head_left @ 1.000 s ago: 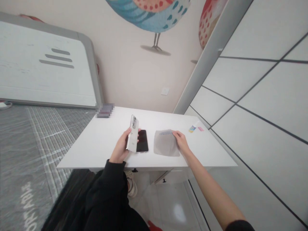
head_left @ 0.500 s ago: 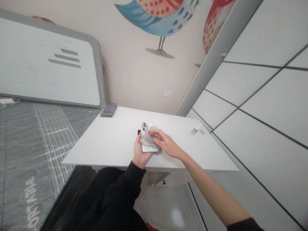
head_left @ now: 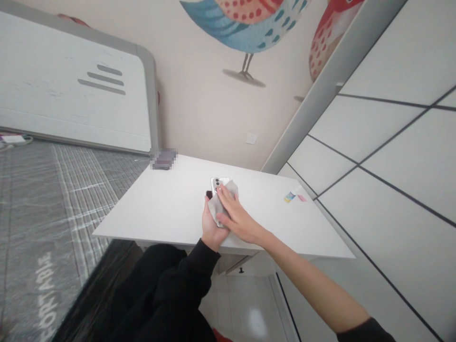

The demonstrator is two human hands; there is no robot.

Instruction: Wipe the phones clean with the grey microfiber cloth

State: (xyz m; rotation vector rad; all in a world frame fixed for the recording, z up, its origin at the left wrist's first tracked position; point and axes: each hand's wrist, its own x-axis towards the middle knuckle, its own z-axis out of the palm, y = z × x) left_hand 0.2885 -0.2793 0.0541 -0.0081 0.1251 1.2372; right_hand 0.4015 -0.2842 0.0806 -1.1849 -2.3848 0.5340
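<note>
Over the white table [head_left: 167,209] my left hand [head_left: 209,227] grips a white phone [head_left: 217,182] from below, its camera end pointing away from me. My right hand [head_left: 237,216] lies on the phone's back with fingers stretched out, pressing a grey cloth [head_left: 218,204] flat against it. The cloth covers most of the phone. A dark phone [head_left: 208,194] lies on the table just behind my left hand, mostly hidden.
Small coloured packets [head_left: 293,195] lie at the table's right side near the tiled wall [head_left: 384,142]. A blurred dark item [head_left: 163,158] sits at the table's far left corner. A grey mattress [head_left: 46,199] and white board [head_left: 71,90] lie to the left.
My right hand picked the grey cloth off the table and brought it onto the white phone. My left hand turned the phone flat and now the cloth is pressed further over it.
</note>
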